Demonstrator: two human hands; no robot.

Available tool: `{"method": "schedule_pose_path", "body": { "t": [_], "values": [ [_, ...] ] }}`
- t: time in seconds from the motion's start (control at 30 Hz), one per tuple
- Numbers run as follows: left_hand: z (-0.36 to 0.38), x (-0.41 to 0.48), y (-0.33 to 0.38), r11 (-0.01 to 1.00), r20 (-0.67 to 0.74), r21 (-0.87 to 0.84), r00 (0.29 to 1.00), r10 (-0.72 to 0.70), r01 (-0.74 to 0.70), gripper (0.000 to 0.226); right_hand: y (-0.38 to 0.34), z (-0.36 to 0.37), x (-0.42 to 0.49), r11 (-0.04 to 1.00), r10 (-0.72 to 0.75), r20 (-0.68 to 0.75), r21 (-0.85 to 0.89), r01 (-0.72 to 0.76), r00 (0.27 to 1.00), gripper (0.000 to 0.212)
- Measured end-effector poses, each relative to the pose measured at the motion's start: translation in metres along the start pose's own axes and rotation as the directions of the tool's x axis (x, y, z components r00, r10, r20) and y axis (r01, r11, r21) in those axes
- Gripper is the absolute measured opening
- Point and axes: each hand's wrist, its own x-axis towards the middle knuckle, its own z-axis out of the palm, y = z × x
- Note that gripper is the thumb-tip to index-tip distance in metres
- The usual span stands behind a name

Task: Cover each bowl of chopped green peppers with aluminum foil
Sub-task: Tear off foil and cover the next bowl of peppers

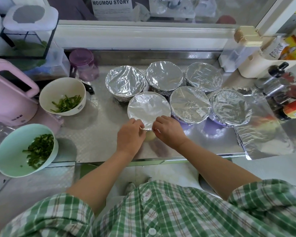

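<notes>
A bowl topped with smooth aluminum foil stands at the counter's middle. My left hand and my right hand pinch the foil's near edge and fold it down over the rim. Several other foil-covered bowls stand behind and to the right of it. Two bowls of chopped green peppers are uncovered on the left: a white bowl and a mint-green bowl nearer the counter's front edge.
A loose foil sheet lies flat at the right, overhanging the steel counter's front edge. A pink kettle and a purple jar stand at the left back. Bottles and a container crowd the right side.
</notes>
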Motion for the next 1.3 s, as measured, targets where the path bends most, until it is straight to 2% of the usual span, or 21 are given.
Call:
{"method": "schedule_pose_path", "body": {
  "t": [0.07,0.13,0.23,0.4,0.57,0.7,0.93,1.03,1.1,1.23,1.3],
  "values": [
    [0.001,0.003,-0.001,0.96,0.009,0.14,0.969,0.245,-0.244,0.017,-0.001,0.0,0.002,1.0,-0.008,0.009,-0.01,0.008,1.0,0.012],
    [0.0,0.009,0.004,0.879,0.075,0.268,0.918,0.389,-0.394,0.029,0.0,0.001,0.002,1.0,-0.006,0.014,-0.015,0.006,1.0,0.012],
    [-0.001,0.017,0.006,0.783,0.135,0.397,0.874,0.466,-0.479,0.038,0.001,0.002,0.001,1.0,-0.005,0.02,-0.009,0.005,1.0,0.013],
    [-0.002,0.021,0.001,0.678,0.2,0.408,0.785,0.587,-0.611,0.037,-0.002,0.003,0.003,0.999,-0.05,-0.025,-0.022,0.05,0.998,0.024],
    [-0.002,0.025,-0.004,0.638,0.207,0.405,0.745,0.634,-0.655,0.037,0.001,0.008,0.003,0.998,-0.063,-0.077,-0.015,0.062,0.995,0.023],
    [-0.007,0.025,-0.012,0.633,0.216,0.409,0.743,0.633,-0.658,0.033,0.01,0.007,-0.007,0.998,-0.058,-0.091,0.011,0.059,0.994,0.006],
    [-0.015,0.028,-0.011,0.597,0.237,0.458,0.738,0.632,-0.659,0.038,0.015,0.007,-0.004,0.998,-0.059,-0.121,-0.036,0.055,0.991,0.018],
    [-0.011,0.028,-0.014,0.597,0.237,0.451,0.734,0.636,-0.663,0.036,0.014,0.006,-0.007,0.999,-0.045,-0.107,-0.02,0.043,0.993,0.014],
    [-0.009,0.029,-0.018,0.604,0.234,0.438,0.733,0.639,-0.666,0.034,0.018,0.004,-0.011,0.999,-0.034,-0.082,-0.003,0.034,0.996,0.01],
    [-0.005,0.028,-0.013,0.63,0.205,0.372,0.723,0.66,-0.681,0.018,0.022,0.003,-0.007,1.0,-0.022,-0.068,-0.022,0.02,0.997,0.014],
    [0.0,0.028,-0.007,0.623,0.203,0.378,0.718,0.666,-0.685,0.021,0.019,0.003,-0.005,0.999,-0.028,-0.058,-0.03,0.026,0.998,0.018]
  ]
}}
